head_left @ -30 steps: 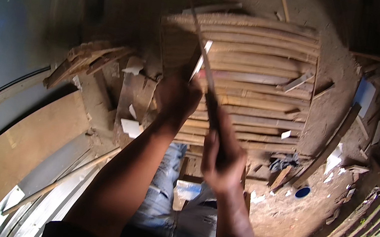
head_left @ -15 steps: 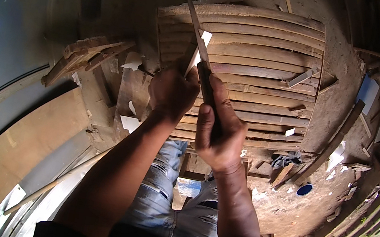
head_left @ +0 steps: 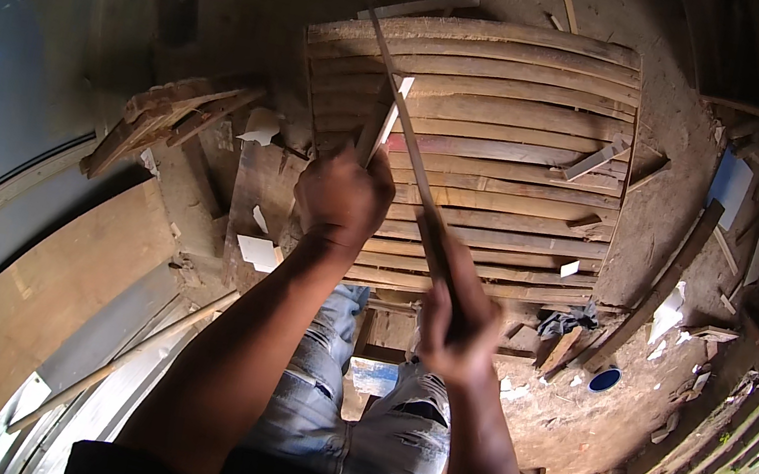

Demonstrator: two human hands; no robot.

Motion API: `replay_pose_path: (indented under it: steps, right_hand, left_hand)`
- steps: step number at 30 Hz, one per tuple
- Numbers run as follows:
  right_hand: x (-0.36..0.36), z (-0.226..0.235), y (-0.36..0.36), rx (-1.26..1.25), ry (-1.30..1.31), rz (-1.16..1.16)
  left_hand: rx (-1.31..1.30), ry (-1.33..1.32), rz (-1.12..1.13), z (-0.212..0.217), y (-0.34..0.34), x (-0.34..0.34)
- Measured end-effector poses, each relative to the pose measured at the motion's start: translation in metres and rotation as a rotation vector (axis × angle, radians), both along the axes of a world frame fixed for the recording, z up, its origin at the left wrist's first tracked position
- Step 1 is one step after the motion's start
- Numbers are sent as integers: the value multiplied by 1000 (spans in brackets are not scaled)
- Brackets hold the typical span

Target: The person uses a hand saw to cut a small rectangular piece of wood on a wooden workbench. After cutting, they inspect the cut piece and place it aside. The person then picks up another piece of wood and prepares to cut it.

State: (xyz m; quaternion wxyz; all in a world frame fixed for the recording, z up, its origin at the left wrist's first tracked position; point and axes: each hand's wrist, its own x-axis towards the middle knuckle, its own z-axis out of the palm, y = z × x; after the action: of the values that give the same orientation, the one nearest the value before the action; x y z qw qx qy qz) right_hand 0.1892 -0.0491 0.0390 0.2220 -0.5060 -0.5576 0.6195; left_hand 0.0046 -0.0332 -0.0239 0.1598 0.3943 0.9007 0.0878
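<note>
My left hand (head_left: 342, 198) is closed around the lower end of a short flat wooden stick (head_left: 383, 124) with a pale tip, held upright over a stack of curved wooden slats (head_left: 512, 118). My right hand (head_left: 459, 302), blurred by motion, grips the handle of a long thin blade (head_left: 402, 109) that slants up and to the left across the stick. The blade's tip reaches the far edge of the slat stack. My knees in blue jeans (head_left: 368, 418) show below the hands.
A bundle of shorter wood pieces (head_left: 168, 113) lies left of the stack. A flat brown board (head_left: 43, 300) and long thin rods lean at lower left. Pale wood chips (head_left: 255, 251) dot the dirt floor. A small blue lid (head_left: 605, 380) and scrap sticks lie at right.
My right hand has pulled down and to the right, drawing the blade along the stick. My left hand and the stick stayed almost in place.
</note>
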Motion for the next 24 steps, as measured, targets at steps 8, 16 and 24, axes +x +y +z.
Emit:
replay_pose_path:
  steps: [8, 16, 24]
  right_hand:
    - [0, 25, -42, 24, 1, -58]
    - [41, 43, -37, 114, 26, -27]
    - [-35, -8, -3, 72, -9, -68]
  left_hand:
    - [-137, -55, 19, 12, 9, -3]
    - [-30, 5, -13, 0, -2, 4]
    - [-111, -94, -14, 12, 6, -8]
